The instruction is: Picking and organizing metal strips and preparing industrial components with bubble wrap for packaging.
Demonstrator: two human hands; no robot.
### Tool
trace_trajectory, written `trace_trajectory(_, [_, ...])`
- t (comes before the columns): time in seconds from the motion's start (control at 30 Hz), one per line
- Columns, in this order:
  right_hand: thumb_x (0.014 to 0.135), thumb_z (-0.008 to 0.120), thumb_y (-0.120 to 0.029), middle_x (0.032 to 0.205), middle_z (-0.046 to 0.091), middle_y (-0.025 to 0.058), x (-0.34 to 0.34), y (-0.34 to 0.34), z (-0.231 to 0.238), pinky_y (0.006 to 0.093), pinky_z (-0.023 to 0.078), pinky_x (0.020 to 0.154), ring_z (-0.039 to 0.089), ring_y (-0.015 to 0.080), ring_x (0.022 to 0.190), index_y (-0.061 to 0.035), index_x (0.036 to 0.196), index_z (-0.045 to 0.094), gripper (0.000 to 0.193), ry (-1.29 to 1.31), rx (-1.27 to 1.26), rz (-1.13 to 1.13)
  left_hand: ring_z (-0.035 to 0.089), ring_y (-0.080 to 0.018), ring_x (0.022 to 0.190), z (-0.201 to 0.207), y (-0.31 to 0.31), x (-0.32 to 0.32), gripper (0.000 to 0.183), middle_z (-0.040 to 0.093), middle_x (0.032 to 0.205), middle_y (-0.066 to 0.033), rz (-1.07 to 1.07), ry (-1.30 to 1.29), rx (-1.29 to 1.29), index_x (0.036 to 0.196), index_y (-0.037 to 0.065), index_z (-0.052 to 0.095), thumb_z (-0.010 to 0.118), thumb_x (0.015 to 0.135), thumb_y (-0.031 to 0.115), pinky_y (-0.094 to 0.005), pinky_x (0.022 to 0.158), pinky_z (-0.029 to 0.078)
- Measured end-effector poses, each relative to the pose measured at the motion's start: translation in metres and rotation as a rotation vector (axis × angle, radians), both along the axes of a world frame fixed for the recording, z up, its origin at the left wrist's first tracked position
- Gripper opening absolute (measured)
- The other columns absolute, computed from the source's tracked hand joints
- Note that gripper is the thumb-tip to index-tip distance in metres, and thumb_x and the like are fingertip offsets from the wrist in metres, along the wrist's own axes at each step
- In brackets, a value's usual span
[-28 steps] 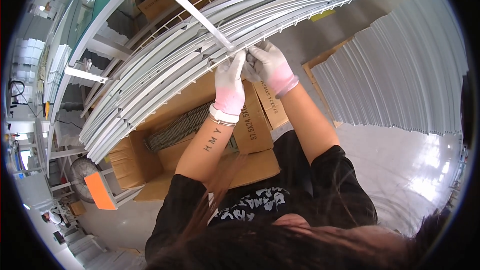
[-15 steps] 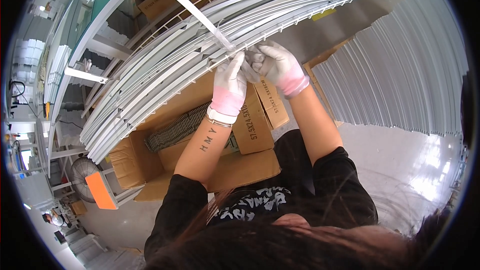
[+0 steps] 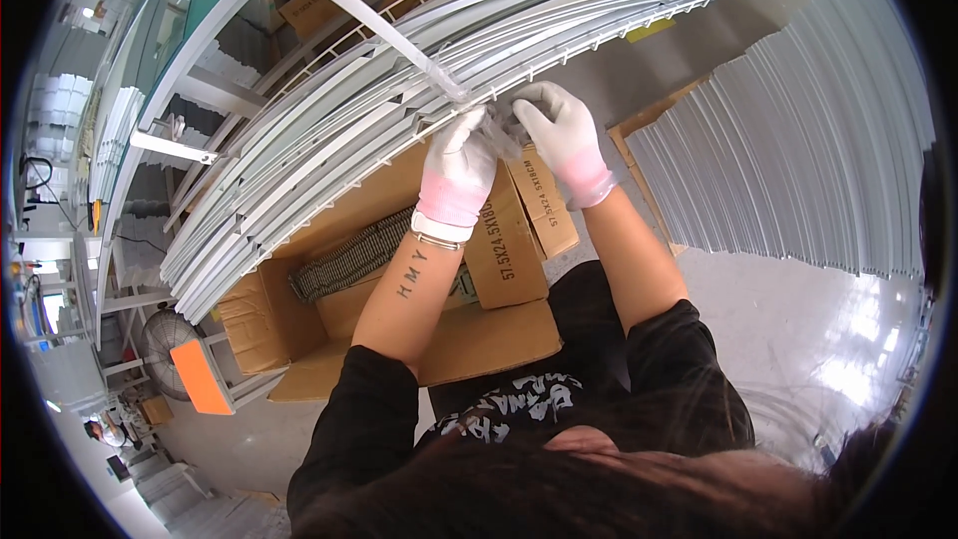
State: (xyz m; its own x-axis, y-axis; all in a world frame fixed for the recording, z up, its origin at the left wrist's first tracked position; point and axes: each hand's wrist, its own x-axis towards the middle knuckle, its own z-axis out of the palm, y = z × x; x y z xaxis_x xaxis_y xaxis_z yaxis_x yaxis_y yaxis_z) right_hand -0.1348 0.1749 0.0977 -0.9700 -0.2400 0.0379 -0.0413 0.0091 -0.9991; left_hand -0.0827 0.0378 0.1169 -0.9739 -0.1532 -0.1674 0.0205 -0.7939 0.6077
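In front of me, above an open cardboard box, both my hands wear white gloves with pink cuffs. My left hand [image 3: 461,155] is closed on crumpled clear plastic film [image 3: 506,137] at the near edge of a wire rack. Beside it on the right, my right hand [image 3: 564,135] has curled fingers, thumb and forefinger pinched near the film's right side; their exact contact is hard to make out. A long white strip [image 3: 374,25] lies slantwise over the rack, its near end covered in clear plastic by my left fingertips.
Long pale metal strips [image 3: 329,140] lie stacked on the wire rack [image 3: 599,37]. Below stands the open cardboard box [image 3: 399,344], holding a bundle of rod-like pieces [image 3: 359,257]. More grey strips [image 3: 788,130] are stacked at right. An orange panel [image 3: 202,379] and a fan [image 3: 168,349] stand at left.
My right hand has moved slightly right, away from my left hand, widening the gap between them. The white strip's far end has shifted a little left. My left hand stays nearly in place.
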Motion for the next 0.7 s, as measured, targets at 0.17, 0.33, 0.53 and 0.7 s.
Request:
trace_trajectory(0.17, [0.085,0.065,-0.006,0.089,0.071,0.009,0.003,0.004,0.033,0.0323,0.055,0.073,0.068,0.0209,0.079,-0.0053,0.096,0.071,0.013,0.555,0.148,-0.186,0.064,-0.025,0.078,-0.002,-0.003,-0.002,0.023,0.065,0.084,-0.0133,-0.064,0.047,-0.087,0.111,-0.002,0.061,0.051,0.1,0.016,-0.0368,0.078,0.051])
trace_trajectory(0.33, [0.08,0.065,-0.002,0.087,0.07,0.0111,0.002,0.004,0.03,0.0378,0.055,0.074,0.067,0.0307,0.079,-0.007,0.095,0.071,0.017,0.876,0.256,-0.168,0.066,-0.0269,0.079,-0.019,-0.006,-0.006,0.024,0.067,0.085,-0.0145,-0.047,0.121,-0.11,0.116,-0.002,0.06,0.053,0.098,0.013,-0.038,0.083,0.051])
trace_trajectory(0.53, [0.071,0.078,-0.006,0.079,0.067,0.0021,-0.003,0.003,0.016,0.0367,0.047,0.057,0.063,0.0232,0.067,-0.0109,0.098,0.072,0.028,1.104,0.429,-0.174,0.062,-0.0232,0.111,-0.039,-0.016,-0.008,0.024,0.066,0.118,-0.011,0.035,0.245,-0.196,0.117,-0.003,0.062,0.057,0.095,0.003,-0.0358,0.101,0.046])
trace_trajectory(0.7, [0.069,0.075,-0.009,0.075,0.063,-0.0002,-0.002,-0.012,0.02,0.0361,0.047,0.056,0.06,0.0227,0.063,-0.0135,0.096,0.072,0.028,1.188,0.562,-0.174,0.058,-0.0209,0.12,-0.045,-0.019,-0.006,0.017,0.063,0.127,-0.0122,0.015,0.215,-0.3,0.111,-0.004,0.065,0.058,0.096,0.0,-0.0333,0.104,0.044])
